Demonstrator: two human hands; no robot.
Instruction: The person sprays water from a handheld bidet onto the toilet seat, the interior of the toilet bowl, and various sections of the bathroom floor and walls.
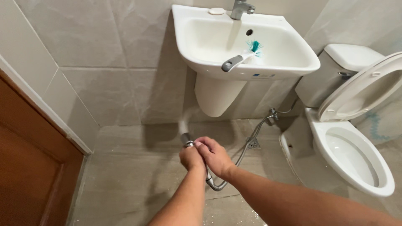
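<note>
Both my hands hold a hand-held spray nozzle (186, 139) on a flexible metal hose (247, 146). My left hand (191, 157) grips the handle just under the nozzle head. My right hand (215, 155) closes over it from the right. A blurred jet of water (184, 121) leaves the nozzle toward the wall below the white wash basin (209, 62). The hose loops down under my hands and runs to a wall valve (274, 114).
A brush with teal bristles (242, 57) lies across the basin's rim. A toilet (356, 163) with raised seat and lid stands at the right, its cistern (351, 56) behind. A floor drain (252, 143) lies by the hose. A wooden door (29, 167) is at left.
</note>
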